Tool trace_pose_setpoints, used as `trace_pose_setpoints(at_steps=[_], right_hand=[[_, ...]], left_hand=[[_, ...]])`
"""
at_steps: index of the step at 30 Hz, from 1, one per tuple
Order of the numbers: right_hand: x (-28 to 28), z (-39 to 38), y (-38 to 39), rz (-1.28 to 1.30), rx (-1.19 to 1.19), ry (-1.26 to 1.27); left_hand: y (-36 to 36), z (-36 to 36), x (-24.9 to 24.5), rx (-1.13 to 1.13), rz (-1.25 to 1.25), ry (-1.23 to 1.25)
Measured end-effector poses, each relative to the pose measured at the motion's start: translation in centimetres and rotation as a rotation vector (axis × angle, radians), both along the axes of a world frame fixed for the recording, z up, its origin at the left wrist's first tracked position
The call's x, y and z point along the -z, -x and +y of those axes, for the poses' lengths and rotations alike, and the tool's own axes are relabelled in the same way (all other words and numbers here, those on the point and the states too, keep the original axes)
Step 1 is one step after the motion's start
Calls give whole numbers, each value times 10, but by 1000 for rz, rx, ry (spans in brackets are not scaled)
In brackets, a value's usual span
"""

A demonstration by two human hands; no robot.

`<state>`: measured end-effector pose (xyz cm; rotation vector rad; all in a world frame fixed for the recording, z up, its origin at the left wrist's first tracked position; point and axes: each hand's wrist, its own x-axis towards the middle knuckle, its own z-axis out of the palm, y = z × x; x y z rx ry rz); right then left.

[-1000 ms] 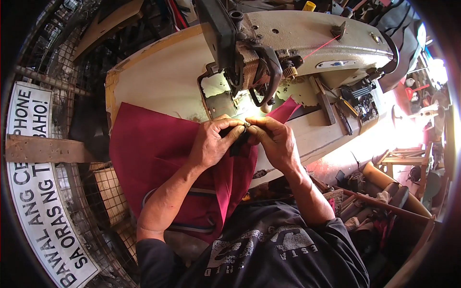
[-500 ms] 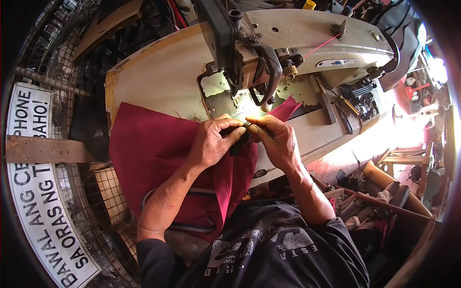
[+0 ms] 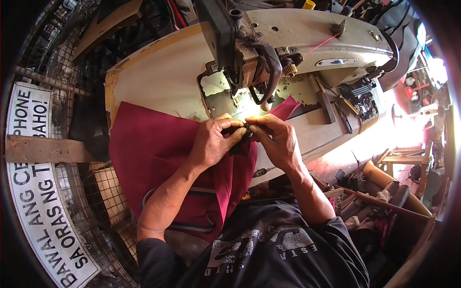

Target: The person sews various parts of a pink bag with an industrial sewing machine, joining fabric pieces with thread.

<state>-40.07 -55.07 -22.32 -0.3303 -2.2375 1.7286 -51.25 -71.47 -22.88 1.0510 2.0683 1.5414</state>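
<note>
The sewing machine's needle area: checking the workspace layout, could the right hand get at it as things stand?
Probably yes. The right hand is just in front of the needle area, only maroon fabric between them. It and the left hand pinch a small dark piece, which it might need to release.

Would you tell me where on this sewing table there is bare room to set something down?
Widest bare patch: the tabletop between the maroon fabric and the sewing machine. A narrow strip lies between the right hand and the tools. Crowded: among the tools, and where the left hand joins it on a small dark piece.
</note>
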Motion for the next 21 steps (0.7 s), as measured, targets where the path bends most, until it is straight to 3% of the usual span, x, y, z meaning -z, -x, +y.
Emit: trace_pose_setpoints(at_steps=[9, 21], right_hand=[[-4, -1, 2, 72, 9, -145], [-2, -6, -3, -135, 78, 91]], left_hand=[[0, 1, 3, -11, 71, -18], [0, 1, 4, -18, 44, 3]])
